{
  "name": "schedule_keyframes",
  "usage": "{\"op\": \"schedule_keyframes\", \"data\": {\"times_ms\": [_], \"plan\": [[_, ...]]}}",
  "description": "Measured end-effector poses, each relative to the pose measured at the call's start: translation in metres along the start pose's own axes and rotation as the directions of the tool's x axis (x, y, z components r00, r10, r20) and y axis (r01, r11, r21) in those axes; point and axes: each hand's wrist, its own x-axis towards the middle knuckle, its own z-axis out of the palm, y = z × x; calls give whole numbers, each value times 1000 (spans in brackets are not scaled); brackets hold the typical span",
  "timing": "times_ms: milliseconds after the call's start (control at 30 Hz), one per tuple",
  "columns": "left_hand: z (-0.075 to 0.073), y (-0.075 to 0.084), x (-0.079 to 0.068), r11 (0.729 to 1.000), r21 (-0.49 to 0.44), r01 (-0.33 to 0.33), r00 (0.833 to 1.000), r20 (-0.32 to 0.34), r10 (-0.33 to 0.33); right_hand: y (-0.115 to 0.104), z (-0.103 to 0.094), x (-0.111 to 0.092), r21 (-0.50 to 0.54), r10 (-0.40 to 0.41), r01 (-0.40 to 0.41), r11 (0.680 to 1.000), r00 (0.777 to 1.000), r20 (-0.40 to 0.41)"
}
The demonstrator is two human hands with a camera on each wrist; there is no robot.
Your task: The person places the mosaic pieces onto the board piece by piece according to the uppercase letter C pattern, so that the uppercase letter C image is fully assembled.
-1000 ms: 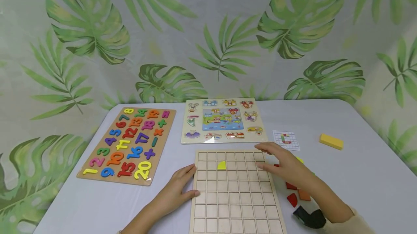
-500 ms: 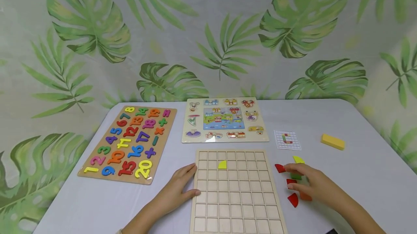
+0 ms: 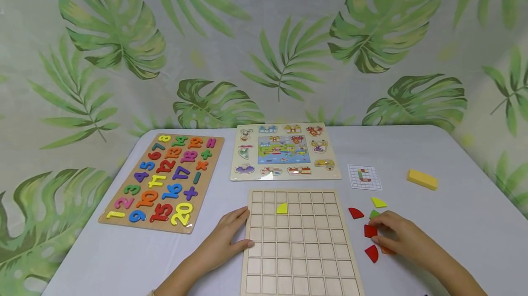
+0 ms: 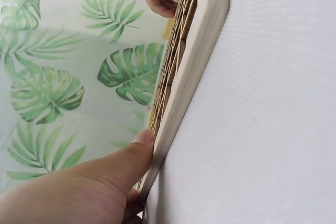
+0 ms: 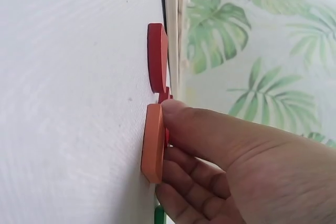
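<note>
My left hand (image 3: 226, 240) rests at the left edge of a wooden grid board (image 3: 292, 259), its thumb touching the rim, as the left wrist view also shows. One yellow quarter-circle piece (image 3: 282, 208) sits in a cell near the board's top. Right of the board, my right hand (image 3: 402, 237) pinches a red square piece (image 3: 370, 231) between thumb and fingers, low at the table. An orange piece (image 5: 153, 142) lies just by the thumb, partly covered in the head view. Around it are red quarter-circles (image 3: 356, 213) (image 3: 372, 253), a partly hidden green piece (image 3: 374, 214) and a yellow-green one (image 3: 378, 202).
A small pattern card (image 3: 365, 178) with a coloured figure lies beyond the pieces. Farther right is a yellow block (image 3: 422, 179). A knobbed picture puzzle (image 3: 330, 172) stands behind the grid board, and a number board (image 3: 105, 225) lies at the left. Leafy cloth (image 3: 288, 48) hangs behind the table.
My right hand has moved from above the board's upper right over to the loose pieces, and its fingers have come in on the red square. My left hand has stayed at the board's edge.
</note>
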Motion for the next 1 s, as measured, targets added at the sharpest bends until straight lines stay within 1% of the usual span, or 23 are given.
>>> {"op": "schedule_keyframes", "data": {"times_ms": [100, 233, 333, 500, 667, 767, 867, 1000], "plan": [[1, -1, 0, 1000, 2, -8, 1000, -6, 8, -1, 1, 1, -25, -2, 2, 1000, 1000, -11], [1, -1, 0, 1000, 8, -8, 1000, -5, 8, -4, 0, 3, -42, 50, -48, 998, 998, 38], [1, -1, 0, 1000, 7, -3, 1000, 1, 3, -7, -1, 5, -43, 57, -55, 998, 997, 43], [0, -1, -1, 1000, 3, -1, 1000, 4, 1, -18, -2, 12, -12, 12, -12, 1000, 1000, 0], [0, -1, -1, 1000, 2, -10, 1000, 0, 10, -36, -3, 29, 31, -28, 29, 999, 999, -28], [0, -1, -1, 1000, 3, -7, 1000, 2, 7, -47, -2, 41, 52, -88, 91, 995, 995, -57], [0, -1, -1, 1000, 1, -7, 1000, 2, 7, -58, -1, 54, 81, -153, 159, 984, 985, -82], [0, -2, -1, 1000, 1, -6, 1000, 4, 6, -73, 5, 70, 121, -196, 206, 971, 977, -88]]}}
